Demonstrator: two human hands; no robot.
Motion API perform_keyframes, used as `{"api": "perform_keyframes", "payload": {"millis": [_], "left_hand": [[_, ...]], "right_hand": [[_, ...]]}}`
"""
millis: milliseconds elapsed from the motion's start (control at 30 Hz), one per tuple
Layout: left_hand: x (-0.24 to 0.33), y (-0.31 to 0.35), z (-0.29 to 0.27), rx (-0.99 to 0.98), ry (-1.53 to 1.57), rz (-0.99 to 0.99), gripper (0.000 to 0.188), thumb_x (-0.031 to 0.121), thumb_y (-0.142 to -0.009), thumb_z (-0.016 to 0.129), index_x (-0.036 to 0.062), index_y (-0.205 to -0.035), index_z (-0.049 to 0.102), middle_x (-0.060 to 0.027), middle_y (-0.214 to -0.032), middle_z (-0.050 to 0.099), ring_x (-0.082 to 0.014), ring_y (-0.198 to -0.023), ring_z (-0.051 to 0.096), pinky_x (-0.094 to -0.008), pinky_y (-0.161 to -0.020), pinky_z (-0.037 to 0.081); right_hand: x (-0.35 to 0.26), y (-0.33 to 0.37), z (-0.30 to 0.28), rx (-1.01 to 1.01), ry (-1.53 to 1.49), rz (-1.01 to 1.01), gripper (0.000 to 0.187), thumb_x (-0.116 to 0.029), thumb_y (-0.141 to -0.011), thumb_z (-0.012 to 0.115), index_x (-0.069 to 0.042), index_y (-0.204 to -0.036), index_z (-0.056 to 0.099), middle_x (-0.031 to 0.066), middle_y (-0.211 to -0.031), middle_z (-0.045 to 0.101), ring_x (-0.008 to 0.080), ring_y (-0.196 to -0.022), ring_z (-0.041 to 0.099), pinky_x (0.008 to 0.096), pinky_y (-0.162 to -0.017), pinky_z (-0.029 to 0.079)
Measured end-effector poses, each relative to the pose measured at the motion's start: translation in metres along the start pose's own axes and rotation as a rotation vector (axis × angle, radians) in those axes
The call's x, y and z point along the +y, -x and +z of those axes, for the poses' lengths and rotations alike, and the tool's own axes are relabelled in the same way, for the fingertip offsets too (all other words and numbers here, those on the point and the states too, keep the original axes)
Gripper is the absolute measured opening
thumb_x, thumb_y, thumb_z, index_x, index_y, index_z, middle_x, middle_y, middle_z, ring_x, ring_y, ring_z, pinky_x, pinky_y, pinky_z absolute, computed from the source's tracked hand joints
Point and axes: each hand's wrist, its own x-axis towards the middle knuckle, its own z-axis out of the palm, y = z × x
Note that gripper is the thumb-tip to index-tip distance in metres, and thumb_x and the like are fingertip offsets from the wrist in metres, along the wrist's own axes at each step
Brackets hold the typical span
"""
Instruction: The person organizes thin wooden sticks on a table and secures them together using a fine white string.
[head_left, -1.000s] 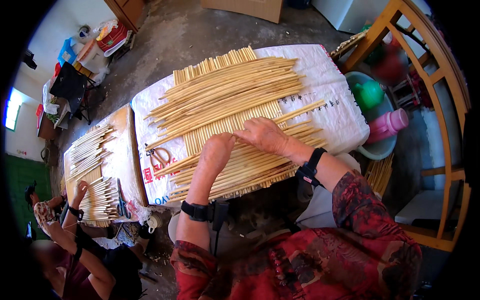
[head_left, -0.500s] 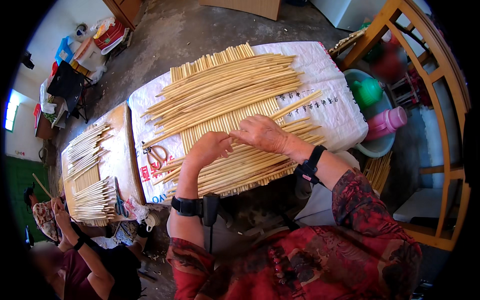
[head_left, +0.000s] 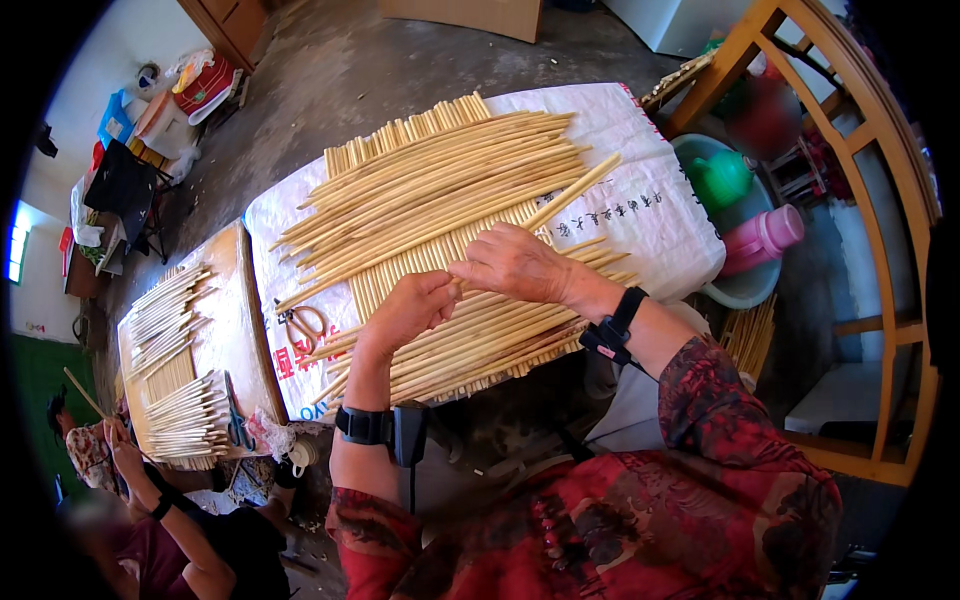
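Pale straw-coloured sticks [head_left: 440,175] lie crosswise over a row of upright sticks [head_left: 400,265] on the table in front of me. Over the middle of this lattice, my left hand [head_left: 410,308] is closed, its fingers curled and thumb pressed in. Right beside it my right hand [head_left: 515,263] is closed too, fingertips meeting the left ones. Whatever they pinch is hidden. A couple of longer sticks [head_left: 575,192] slant up and right from behind my right hand. More crosswise sticks [head_left: 480,340] lie beneath and nearer than both hands.
Scissors [head_left: 304,325] rest on the white woven sheet [head_left: 650,240] left of the sticks. On the left, a co-worker [head_left: 190,530] sits by a second table [head_left: 245,300] with similar sticks. A basin [head_left: 750,285] with green and pink plastic vessels stands right, near a wooden frame [head_left: 850,130].
My hands stay close together over the lattice, the left fingers now curled tighter. The slanting sticks at right have swung slightly steeper. The whole view has shifted a little.
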Motion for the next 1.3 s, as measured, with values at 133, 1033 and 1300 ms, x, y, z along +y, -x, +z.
{"api": "perform_keyframes", "payload": {"millis": [133, 1033, 1300], "left_hand": [[-0.011, -0.001, 0.001, 0.1, 0.035, 0.007, 0.023, 0.019, -0.088, 0.05, 0.0025, -0.073, 0.057, 0.0018, -0.059, 0.05, -0.005, -0.051, 0.043, -0.0198, -0.046, 0.035], [-0.014, -0.001, -0.013, 0.24, 0.128, 0.025, 0.022, 0.02, -0.09, 0.048, 0.0032, -0.08, 0.058, 0.0022, -0.058, 0.048, -0.0039, -0.048, 0.039, -0.0186, -0.042, 0.031], [-0.004, 0.005, -0.012, 0.235, 0.253, 0.041, 0.021, 0.021, -0.092, 0.048, 0.0054, -0.083, 0.058, 0.004, -0.06, 0.048, -0.0027, -0.049, 0.04, -0.0165, -0.042, 0.03]], "right_hand": [[0.005, -0.006, -0.005, 0.15, -0.089, 0.013, 0.025, -0.018, -0.072, 0.065, -0.009, -0.094, 0.06, 0.0037, -0.075, 0.054, 0.0204, -0.074, 0.055, 0.0301, -0.069, 0.044], [0.046, 0.033, 0.021, -0.465, 0.087, 0.523, 0.009, -0.007, -0.073, 0.055, -0.005, -0.077, 0.063, 0.0128, -0.08, 0.062, 0.0278, -0.084, 0.06, 0.0393, -0.075, 0.047], [0.017, 0.011, -0.012, -0.05, -0.858, 0.801, 0.009, -0.009, -0.077, 0.059, -0.002, -0.082, 0.058, 0.0041, -0.065, 0.056, 0.0108, -0.059, 0.053, 0.0254, -0.056, 0.044]]}}
